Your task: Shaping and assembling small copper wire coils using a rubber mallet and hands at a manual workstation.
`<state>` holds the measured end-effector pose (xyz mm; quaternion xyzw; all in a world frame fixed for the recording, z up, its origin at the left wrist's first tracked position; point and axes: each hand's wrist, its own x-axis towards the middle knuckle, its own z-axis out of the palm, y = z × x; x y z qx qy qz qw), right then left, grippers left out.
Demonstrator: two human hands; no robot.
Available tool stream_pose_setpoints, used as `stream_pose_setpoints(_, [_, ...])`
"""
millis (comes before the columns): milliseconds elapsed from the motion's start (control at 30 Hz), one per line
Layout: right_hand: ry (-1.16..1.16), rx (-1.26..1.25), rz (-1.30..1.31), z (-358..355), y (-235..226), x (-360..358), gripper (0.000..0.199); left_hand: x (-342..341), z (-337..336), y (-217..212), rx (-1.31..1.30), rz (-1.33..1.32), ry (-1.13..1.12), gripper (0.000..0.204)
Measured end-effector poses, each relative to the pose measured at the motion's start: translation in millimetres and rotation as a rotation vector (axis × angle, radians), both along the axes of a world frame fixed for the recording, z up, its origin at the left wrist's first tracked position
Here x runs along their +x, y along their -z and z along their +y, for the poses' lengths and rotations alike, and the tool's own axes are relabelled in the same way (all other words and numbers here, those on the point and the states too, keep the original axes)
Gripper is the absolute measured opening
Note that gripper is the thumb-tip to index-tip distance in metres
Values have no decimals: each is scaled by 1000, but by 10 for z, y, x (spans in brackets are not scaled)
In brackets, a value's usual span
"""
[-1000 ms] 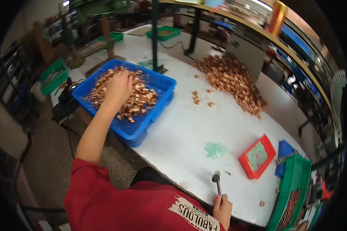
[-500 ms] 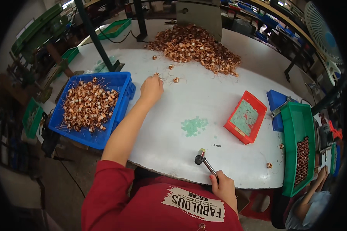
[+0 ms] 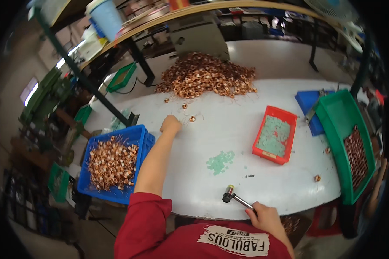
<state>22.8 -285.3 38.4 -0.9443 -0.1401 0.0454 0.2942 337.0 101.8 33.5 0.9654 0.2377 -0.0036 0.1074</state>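
My left hand is closed on the table, just in front of a few loose copper coils. A copper coil seen at its fingertips a moment before is now hidden by the fingers. Low in the view, my right hand grips the metal handle of a small mallet near the table's front edge. The mallet's head has a black face and a yellowish one. Beyond it lies a scatter of pale green square pieces. A large heap of copper coils covers the back middle of the table.
Left of my arm, a blue crate holds many coils. On the right stand a red tray of green pieces and a green bin with rows of coils. A wooden shelf edge crosses above; a post rises at left.
The view has tilted up, so more shelf shows. My left hand's fingers have closed, and the coil at their tips has gone from sight. My right hand still grips the mallet.
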Motion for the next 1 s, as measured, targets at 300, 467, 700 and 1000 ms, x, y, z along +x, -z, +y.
stream_pose_setpoints(300, [-26,-55,-59,26,58,38,30,-203,-72,-320,360,235,232,21])
stream_pose_setpoints(467, [122,-69,-31,10,56,9,23,-311,-205,-668,468,118,210,20])
stream_pose_setpoints(700, [482,-327,-139,-234,136,80,21,-995,-635,-990,-789,-159,250,25])
stream_pose_setpoints(1000, [676,-632,-268,-266,149,225,25,-1958,-1100,-448,-1827,201,430,31])
